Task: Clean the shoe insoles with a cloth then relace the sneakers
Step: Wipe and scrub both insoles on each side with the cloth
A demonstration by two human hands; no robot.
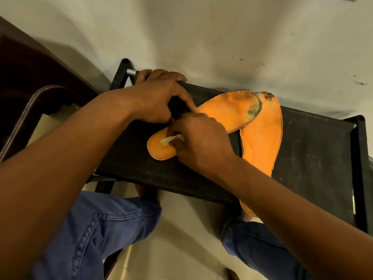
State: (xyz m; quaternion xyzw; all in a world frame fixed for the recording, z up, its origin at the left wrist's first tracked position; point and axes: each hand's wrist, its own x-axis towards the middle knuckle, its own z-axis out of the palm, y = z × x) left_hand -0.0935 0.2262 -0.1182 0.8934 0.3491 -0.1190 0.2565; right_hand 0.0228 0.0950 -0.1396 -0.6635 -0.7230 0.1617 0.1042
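Head view: right hand [198,141] is gripping a small pale cloth wad [170,140] and wiping the upper flat orange foam insole [228,112], which the left hand [159,98], fingers curled, is pinning to the black counter [314,142]; short, firm strokes seem best.

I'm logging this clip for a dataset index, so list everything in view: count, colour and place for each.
Foam shoe insoles: two, orange with dark toe stains, crossed on the stool.
Small cloth: one, pale, on the left insole's heel.
Fabric-topped folding stool: one, black, centre.
Wooden furniture: dark brown, far left.
Denim jeans: blue, below.
Left hand: presses the insole.
Right hand: pinches the cloth.
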